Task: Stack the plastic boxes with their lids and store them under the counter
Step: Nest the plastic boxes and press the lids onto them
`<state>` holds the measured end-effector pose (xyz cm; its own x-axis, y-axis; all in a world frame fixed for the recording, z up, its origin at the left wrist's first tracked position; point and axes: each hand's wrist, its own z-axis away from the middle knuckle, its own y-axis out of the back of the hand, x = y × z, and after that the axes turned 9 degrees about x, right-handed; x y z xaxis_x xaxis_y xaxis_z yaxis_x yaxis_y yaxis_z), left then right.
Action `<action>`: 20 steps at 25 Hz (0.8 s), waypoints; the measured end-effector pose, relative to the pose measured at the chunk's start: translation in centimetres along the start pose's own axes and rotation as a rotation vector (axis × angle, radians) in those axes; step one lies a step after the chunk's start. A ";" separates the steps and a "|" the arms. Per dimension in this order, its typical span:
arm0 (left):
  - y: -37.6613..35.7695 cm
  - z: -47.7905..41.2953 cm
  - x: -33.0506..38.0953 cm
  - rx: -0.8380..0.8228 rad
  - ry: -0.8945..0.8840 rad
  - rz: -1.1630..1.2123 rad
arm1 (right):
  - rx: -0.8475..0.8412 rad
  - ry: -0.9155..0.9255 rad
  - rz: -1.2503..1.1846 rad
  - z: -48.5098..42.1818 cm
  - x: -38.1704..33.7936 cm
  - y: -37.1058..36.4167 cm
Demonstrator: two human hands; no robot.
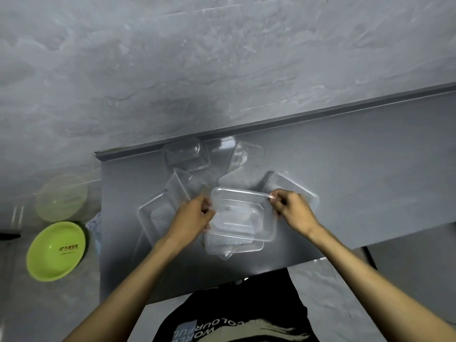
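Grey counter against rough grey wall, left hand and right hand pinching opposite edges of clear plastic box over scattered clear lids, green bowl at left.

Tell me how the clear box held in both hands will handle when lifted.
The clear box looks thin-walled and empty, so it is probably very light and may flex where the left hand and right hand pinch its rim. Its glossy plastic is likely a bit slippery. It is wide and shallow, so it should sit flat on the box beneath rather than tip.
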<state>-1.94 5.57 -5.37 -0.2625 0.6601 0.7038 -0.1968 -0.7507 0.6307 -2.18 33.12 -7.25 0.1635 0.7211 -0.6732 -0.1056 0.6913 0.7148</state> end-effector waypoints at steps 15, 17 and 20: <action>-1.1 0.8 -3.1 -0.112 0.227 0.082 | -0.070 -0.069 -0.017 0.1 0.5 -3.1; -1.4 0.6 -3.8 -0.107 0.231 0.081 | -0.093 -0.110 -0.023 0.1 0.6 -3.5; -2.1 0.4 -4.9 -0.122 0.246 0.048 | -0.146 -0.153 0.028 0.3 1.0 -4.1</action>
<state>0.12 3.95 -10.02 -0.4930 0.6082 0.6221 -0.2868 -0.7887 0.5437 -1.33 31.01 -10.78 0.3047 0.7328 -0.6085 -0.2519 0.6781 0.6904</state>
